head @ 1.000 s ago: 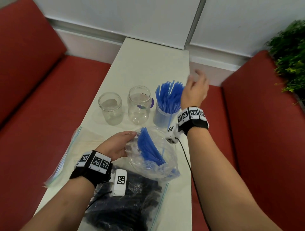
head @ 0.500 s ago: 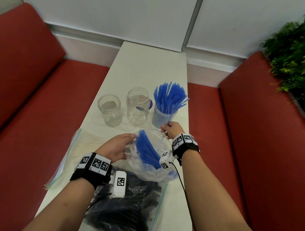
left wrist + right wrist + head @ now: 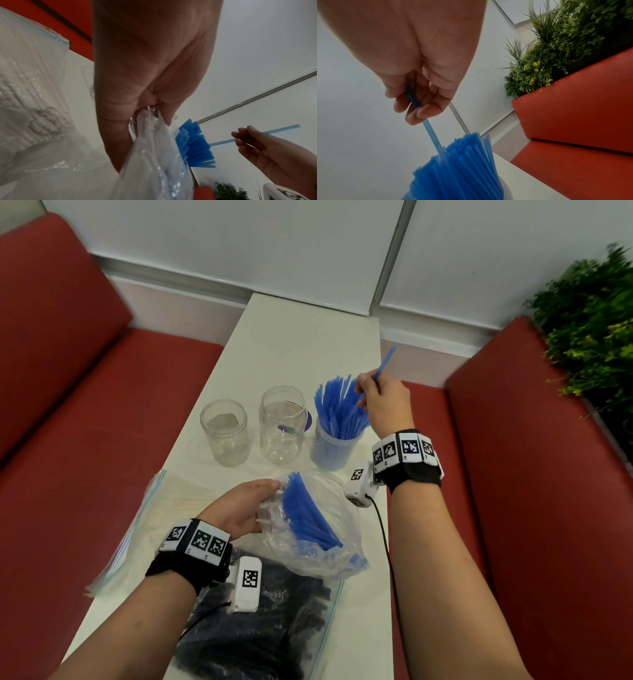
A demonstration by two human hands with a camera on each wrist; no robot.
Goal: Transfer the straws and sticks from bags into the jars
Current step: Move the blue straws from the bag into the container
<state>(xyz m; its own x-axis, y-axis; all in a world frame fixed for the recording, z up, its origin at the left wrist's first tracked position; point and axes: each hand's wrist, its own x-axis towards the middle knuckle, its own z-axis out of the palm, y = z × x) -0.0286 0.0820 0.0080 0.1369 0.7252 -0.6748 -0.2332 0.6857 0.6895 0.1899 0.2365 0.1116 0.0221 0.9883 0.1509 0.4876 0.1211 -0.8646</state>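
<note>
My right hand point(image 3: 380, 397) pinches a single blue straw point(image 3: 385, 362) above the right jar point(image 3: 330, 450), which is packed with blue straws point(image 3: 458, 162); the straw's lower end dips among them. My left hand point(image 3: 239, 506) grips the mouth of a clear bag point(image 3: 318, 529) that holds more blue straws point(image 3: 195, 144). Two empty glass jars point(image 3: 226, 436) point(image 3: 282, 422) stand to the left of the full one. A zip bag of black sticks point(image 3: 260, 628) lies near the table's front edge, partly under my left wrist.
A zip bag of white straws point(image 3: 25, 102) lies on the white table point(image 3: 301, 344) at the front left. Red bench seats point(image 3: 534, 508) flank the narrow table. A green plant point(image 3: 596, 320) stands at the far right, a white wall behind.
My right hand dropped from the full jar to the clear bag, then rose back over the jar with one blue straw. My left hand kept hold of the bag.
</note>
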